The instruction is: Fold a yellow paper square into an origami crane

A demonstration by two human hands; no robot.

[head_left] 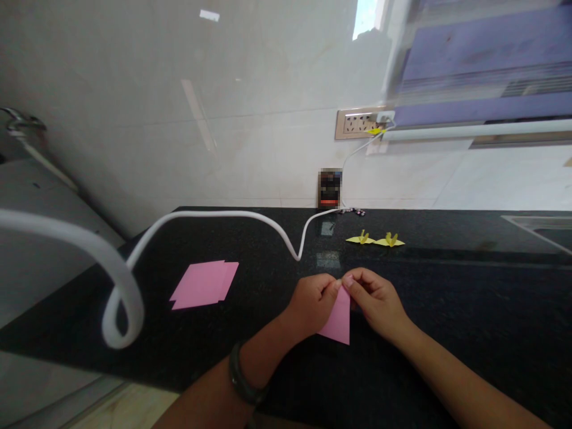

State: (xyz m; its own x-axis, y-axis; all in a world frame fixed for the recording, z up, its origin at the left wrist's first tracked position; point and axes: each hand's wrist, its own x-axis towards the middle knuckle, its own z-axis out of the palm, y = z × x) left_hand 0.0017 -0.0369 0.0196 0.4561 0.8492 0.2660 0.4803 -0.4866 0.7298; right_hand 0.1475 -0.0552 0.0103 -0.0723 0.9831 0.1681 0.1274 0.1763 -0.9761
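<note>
Both my hands meet over a black stone counter (447,310). My left hand (310,301) and my right hand (375,301) pinch the top corner of a folded pink paper (338,322), which hangs down between them as a pointed shape. Fingers of each hand are closed on it. A dark band sits on my left wrist (241,375).
A small stack of pink paper sheets (203,284) lies to the left. Two folded yellow paper figures (375,239) stand further back. A white cable (214,217) loops across the counter from a wall socket (361,123). A sink edge (540,229) is at the far right.
</note>
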